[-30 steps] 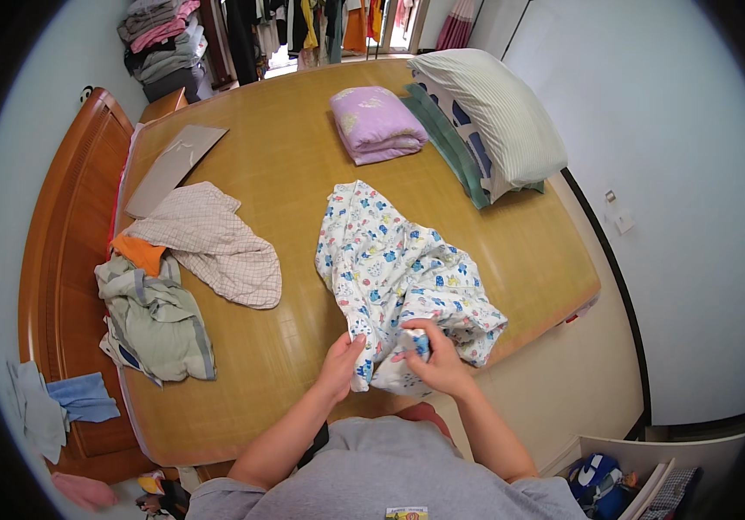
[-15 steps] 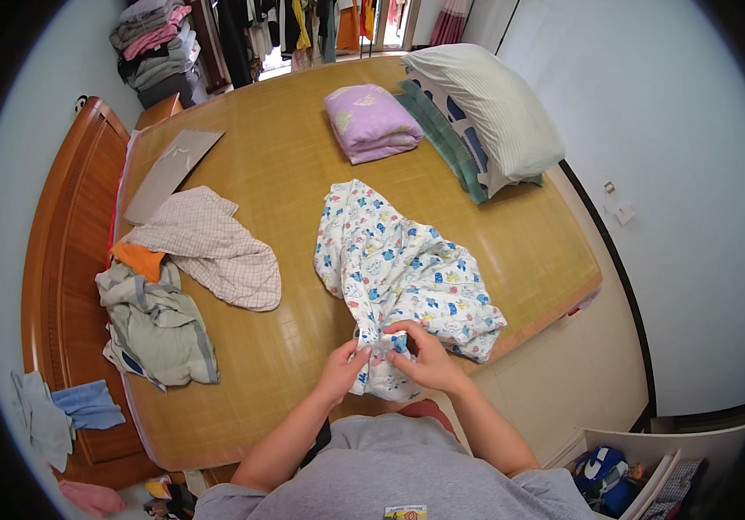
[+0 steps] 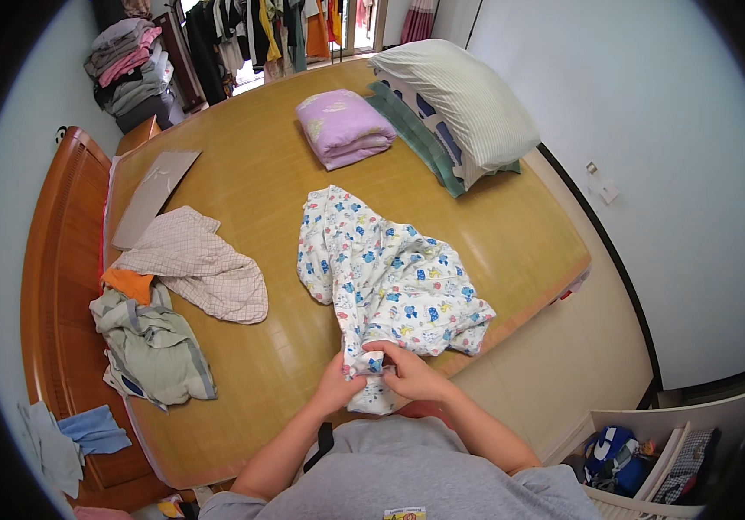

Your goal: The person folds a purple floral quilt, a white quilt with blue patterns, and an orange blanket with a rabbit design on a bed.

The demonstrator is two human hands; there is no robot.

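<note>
A white cloth (image 3: 390, 269) with a blue, red and yellow cartoon print lies loosely bunched on the bed, its near end hanging at the edge in front of me. My left hand (image 3: 336, 386) pinches that near end from the left, thumb on top. Just beside it, my right hand (image 3: 414, 377) grips the same end, its index finger curled over a fold. Between the two hands the fabric is gathered into a small opening or fold. Part of the fingers is hidden behind the cloth.
The bed mat (image 3: 251, 364) is tan. A folded lilac quilt (image 3: 344, 130) and a striped pillow (image 3: 468, 100) lie at the far side. On the left are a checked cloth (image 3: 203, 264), a grey-green garment (image 3: 156, 347) and a wooden headboard (image 3: 56, 303). An open drawer (image 3: 641, 459) stands lower right.
The view has shifted a little, so the bed and its things sit slightly further left. Both hands still hold the near end of the cloth, now gathered differently between the fingers.
</note>
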